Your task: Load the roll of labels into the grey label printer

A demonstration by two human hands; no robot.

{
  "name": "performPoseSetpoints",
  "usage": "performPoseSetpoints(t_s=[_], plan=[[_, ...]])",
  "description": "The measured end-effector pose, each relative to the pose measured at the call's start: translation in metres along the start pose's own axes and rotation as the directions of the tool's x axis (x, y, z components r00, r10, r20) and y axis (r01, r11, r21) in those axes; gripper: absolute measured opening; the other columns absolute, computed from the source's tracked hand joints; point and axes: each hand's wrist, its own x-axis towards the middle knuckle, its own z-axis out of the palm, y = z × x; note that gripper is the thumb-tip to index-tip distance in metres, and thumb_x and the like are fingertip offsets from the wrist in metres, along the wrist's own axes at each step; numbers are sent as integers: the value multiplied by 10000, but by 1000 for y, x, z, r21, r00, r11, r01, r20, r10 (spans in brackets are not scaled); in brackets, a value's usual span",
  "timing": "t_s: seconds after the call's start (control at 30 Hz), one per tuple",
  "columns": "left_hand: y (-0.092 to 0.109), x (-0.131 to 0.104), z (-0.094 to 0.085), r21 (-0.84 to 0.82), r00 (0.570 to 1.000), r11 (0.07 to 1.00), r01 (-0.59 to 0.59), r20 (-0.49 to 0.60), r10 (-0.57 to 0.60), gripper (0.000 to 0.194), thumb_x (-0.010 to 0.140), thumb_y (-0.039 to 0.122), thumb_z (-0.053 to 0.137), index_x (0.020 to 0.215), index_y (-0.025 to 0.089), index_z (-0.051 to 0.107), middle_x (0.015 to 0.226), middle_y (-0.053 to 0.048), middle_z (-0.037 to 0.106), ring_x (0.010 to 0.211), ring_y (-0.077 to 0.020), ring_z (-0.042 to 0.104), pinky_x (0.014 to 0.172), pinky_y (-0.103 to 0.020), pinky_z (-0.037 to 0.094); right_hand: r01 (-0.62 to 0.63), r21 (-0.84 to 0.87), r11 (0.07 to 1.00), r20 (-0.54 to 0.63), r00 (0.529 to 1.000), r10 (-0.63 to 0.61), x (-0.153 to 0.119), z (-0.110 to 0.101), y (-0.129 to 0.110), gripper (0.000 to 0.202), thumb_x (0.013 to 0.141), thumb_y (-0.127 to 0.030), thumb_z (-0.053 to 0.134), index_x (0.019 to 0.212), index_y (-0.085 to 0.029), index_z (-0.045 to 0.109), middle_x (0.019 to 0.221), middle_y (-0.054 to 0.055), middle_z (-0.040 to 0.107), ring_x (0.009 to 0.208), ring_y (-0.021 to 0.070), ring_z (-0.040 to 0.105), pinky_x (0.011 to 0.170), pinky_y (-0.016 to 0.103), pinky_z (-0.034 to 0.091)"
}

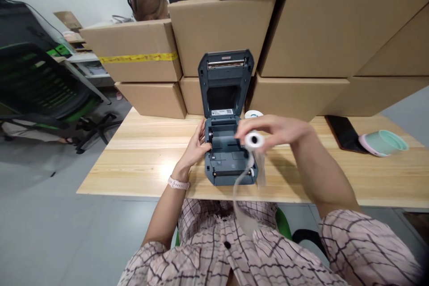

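Observation:
A dark grey label printer (228,163) stands on the table with its lid (225,82) raised, its inner bay exposed. My left hand (196,145) grips the printer's left edge, fingers along the outside and thumb at the inner rim. Above the bay's right side, my right hand (271,129) holds a small white label roll (254,140) by its sides. From the roll a loose strip (239,196) hangs down past the printer's front, blurred by motion. Behind my right hand a second white roll (254,114) partly shows on the table.
Cardboard boxes (219,31) are stacked along the back of the wooden table (140,152). On the right lie a dark phone (345,133) and a mint-green cup (385,142). A black office chair (43,85) stands at the left. Behind the boxes a person's head (147,2) shows.

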Motion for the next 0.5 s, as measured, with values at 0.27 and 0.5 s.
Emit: performPoseSetpoints(t_s=[0.27, 0.5], plan=[[3, -2, 1, -12, 1000, 1000, 8, 0, -8, 1066, 747, 216, 703, 1657, 208, 147, 1721, -128, 227, 1582, -306, 260, 1289, -441, 251, -294, 242, 925, -564, 733, 380, -164, 12, 40, 260, 723, -424, 882, 899, -294, 741, 987, 56, 678, 972, 249, 679, 816, 387, 573], [2, -2, 0, 12, 1000, 1000, 11, -3, -11, 1033, 778, 304, 750, 1648, 240, 198, 1708, -120, 274, 1577, -305, 276, 1290, -445, 249, -571, 368, 734, -456, 577, 678, -140, 16, 96, 563, 597, -553, 907, 999, -205, 720, 1055, 112, 745, 934, 273, 710, 863, 443, 587]])
